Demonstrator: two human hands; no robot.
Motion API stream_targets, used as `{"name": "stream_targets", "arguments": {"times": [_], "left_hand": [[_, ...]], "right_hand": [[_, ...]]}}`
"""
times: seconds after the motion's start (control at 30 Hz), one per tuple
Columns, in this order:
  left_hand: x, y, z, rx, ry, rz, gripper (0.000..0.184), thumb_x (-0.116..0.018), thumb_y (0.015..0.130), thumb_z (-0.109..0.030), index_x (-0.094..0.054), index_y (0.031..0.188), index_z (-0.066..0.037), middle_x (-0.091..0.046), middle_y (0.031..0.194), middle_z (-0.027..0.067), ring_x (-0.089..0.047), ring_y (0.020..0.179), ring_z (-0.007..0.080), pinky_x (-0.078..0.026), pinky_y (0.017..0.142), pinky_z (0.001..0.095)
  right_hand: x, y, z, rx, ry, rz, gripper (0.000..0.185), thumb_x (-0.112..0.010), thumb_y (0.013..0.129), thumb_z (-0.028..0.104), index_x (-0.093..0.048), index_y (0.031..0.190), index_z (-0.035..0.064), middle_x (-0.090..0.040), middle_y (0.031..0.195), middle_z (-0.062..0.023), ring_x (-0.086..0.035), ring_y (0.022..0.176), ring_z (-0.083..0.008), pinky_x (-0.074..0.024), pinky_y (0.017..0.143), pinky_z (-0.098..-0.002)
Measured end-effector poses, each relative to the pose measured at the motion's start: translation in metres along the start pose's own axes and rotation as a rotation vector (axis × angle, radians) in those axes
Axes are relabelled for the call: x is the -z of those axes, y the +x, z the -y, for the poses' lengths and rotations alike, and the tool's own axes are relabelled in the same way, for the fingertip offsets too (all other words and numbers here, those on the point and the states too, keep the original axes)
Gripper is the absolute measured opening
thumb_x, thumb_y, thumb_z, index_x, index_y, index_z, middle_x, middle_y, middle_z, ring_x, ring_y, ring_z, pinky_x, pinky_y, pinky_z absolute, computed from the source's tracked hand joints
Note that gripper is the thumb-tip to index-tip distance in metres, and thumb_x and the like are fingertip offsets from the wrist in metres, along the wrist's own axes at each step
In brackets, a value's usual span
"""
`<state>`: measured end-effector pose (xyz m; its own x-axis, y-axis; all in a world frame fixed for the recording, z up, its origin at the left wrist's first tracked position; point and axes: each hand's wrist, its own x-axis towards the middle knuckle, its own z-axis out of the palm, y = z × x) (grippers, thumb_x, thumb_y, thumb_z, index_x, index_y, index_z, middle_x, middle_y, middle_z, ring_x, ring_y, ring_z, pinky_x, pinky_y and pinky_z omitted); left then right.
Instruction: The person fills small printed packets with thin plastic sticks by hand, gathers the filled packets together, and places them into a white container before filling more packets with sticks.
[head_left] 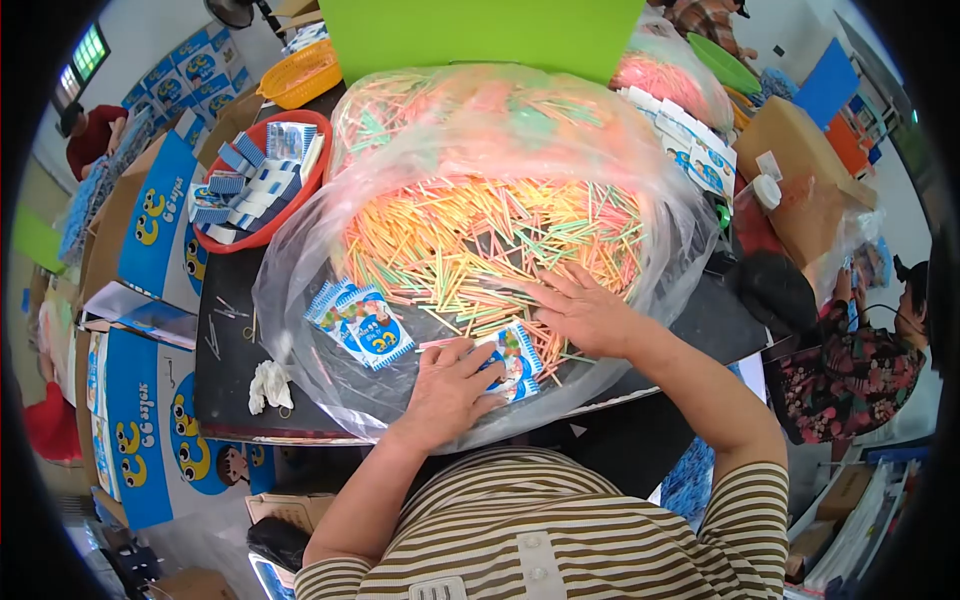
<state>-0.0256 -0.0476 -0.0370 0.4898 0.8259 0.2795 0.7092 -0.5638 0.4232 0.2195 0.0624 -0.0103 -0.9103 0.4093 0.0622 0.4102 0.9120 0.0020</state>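
Observation:
A big clear plastic bag [300, 275] lies opened out on the dark table, full of thin pink, yellow, orange and green sticks [430, 235]. My left hand [452, 392] is curled at the left edge of a small blue-and-white printed packet [517, 365], its fingers closed over that edge. A few pink sticks [440, 343] show at its fingertips. My right hand [585, 312] rests palm down on the near right of the stick pile, fingers apart. Left of my left hand, overlapping printed packets [372, 325] lie on the plastic.
A red basin [318, 180] of bundled packets stands at left, near a yellow basket [300, 78]. Crumpled white tissue [270, 387] lies at the near left. Printed cartons [150, 430] flank the table. A green panel [480, 40] stands behind. Other people sit around, one at right [850, 375].

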Motion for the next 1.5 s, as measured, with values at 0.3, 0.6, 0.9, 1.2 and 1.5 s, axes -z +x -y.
{"name": "stream_targets", "arguments": {"times": [0.3,0.6,0.9,1.2,1.5], "left_hand": [[-0.005,-0.003,0.002,0.000,0.018,-0.012,0.047,-0.074,0.067,-0.029,-0.061,0.111,-0.019,-0.052,0.126,0.0013,-0.046,0.112,0.0268,-0.035,0.090,0.0445],[0.004,0.058,-0.008,0.082,-0.421,-0.272,0.054,-0.062,0.083,-0.025,-0.045,0.128,0.000,-0.046,0.128,0.0214,-0.043,0.119,0.0367,-0.033,0.099,0.0429],[-0.043,0.102,-0.016,0.513,-1.489,0.194,0.026,-0.051,0.094,-0.028,-0.055,0.103,-0.004,-0.060,0.091,0.0047,-0.057,0.082,0.0116,-0.045,0.072,0.0269],[-0.030,0.103,0.000,0.644,-1.864,-0.448,0.025,-0.041,0.097,-0.020,-0.058,0.093,-0.001,-0.063,0.098,0.0160,-0.059,0.097,0.0269,-0.044,0.094,0.0410],[-0.024,0.096,-0.025,0.657,-1.996,-0.390,0.023,-0.037,0.099,-0.017,-0.054,0.099,-0.002,-0.061,0.104,0.0169,-0.058,0.098,0.0247,-0.044,0.092,0.0372]], "right_hand": [[-0.010,-0.019,0.007,-0.078,-0.043,-0.041,0.017,-0.050,0.083,0.017,-0.059,0.092,0.0067,-0.052,0.117,-0.0125,-0.039,0.123,-0.0304,-0.0198,0.106,-0.0542],[0.022,-0.022,0.002,-0.581,0.761,-0.378,0.026,-0.053,0.087,0.014,-0.042,0.106,0.0013,-0.052,0.080,-0.0107,-0.057,0.076,-0.0248,-0.0455,0.075,-0.0390],[0.014,0.008,0.033,-0.597,1.240,-0.259,0.079,-0.050,0.083,0.002,-0.001,0.146,0.0074,-0.059,0.104,-0.0110,-0.057,0.074,-0.0129,-0.0482,0.066,-0.0264],[0.023,0.005,0.019,-1.012,0.608,-0.039,0.072,-0.055,0.081,0.012,-0.018,0.141,-0.0014,-0.058,0.106,-0.0232,-0.059,0.091,-0.0343,-0.0453,0.083,-0.0354],[-0.003,0.019,0.057,-0.685,0.813,-0.445,0.018,-0.056,0.084,0.019,-0.057,0.084,0.0004,-0.060,0.078,-0.0213,-0.058,0.076,-0.0385,-0.0451,0.069,-0.0455]]}}
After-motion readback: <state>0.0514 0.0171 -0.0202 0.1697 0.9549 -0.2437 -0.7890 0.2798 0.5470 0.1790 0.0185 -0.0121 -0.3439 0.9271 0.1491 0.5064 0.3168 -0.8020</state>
